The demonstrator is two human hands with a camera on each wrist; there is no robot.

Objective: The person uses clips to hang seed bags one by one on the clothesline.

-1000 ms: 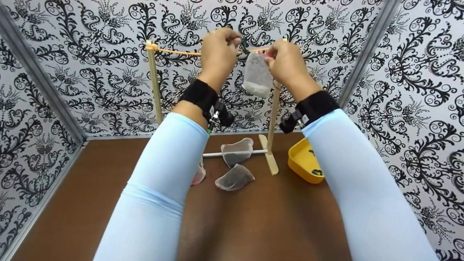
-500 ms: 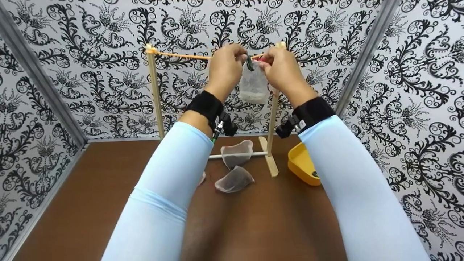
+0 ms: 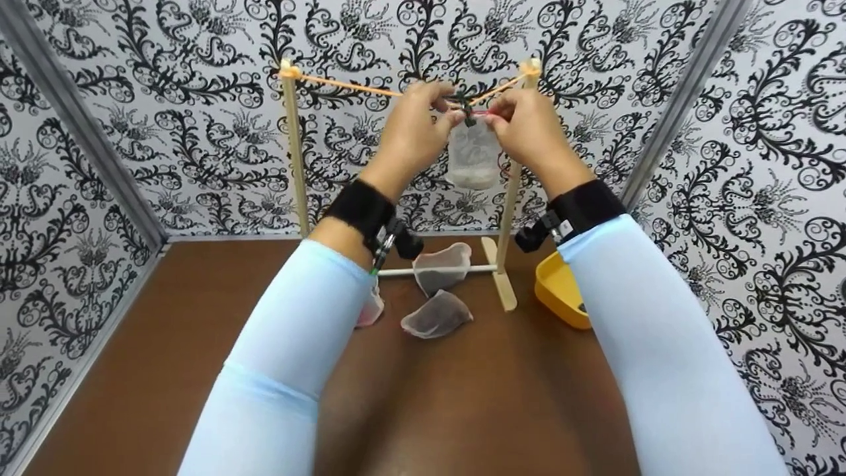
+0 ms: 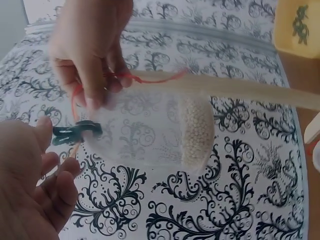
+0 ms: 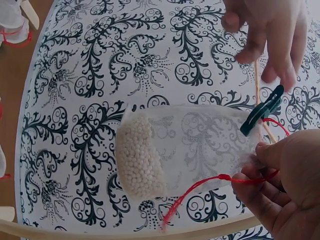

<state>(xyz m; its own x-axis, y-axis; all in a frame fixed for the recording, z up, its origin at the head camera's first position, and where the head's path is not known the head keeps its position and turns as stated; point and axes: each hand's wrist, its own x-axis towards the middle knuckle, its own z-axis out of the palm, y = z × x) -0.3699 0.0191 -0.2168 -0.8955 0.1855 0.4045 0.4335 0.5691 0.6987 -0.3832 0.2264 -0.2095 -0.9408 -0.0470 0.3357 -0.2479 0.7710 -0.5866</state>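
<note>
A sheer white mesh pouch (image 3: 473,155) hangs at an orange cord (image 3: 350,84), small white pellets (image 5: 140,160) filling its bottom. My right hand (image 3: 532,125) pinches the pouch's top edge between thumb and fingers, beside its red drawstring (image 5: 197,186). A dark green clothespin (image 5: 262,111) sits across the cord and the pouch's top corner. My left hand (image 3: 416,125) is right at the clothespin's free end, thumb tip beside it and fingers spread apart in the left wrist view. Around the hands the cord dips into a V.
Wooden posts (image 3: 293,152) hold the cord, with a white rod (image 3: 396,272) low between them. Mesh pouches (image 3: 437,316) with dark contents lie on the brown table (image 3: 423,396). A yellow tub (image 3: 552,297) at right holds green clothespins (image 4: 300,25).
The clothespin, earlier held in my left fingers beside the pouch, now sits on the cord and pouch top. My left fingers have spread off it, and the cord sags more.
</note>
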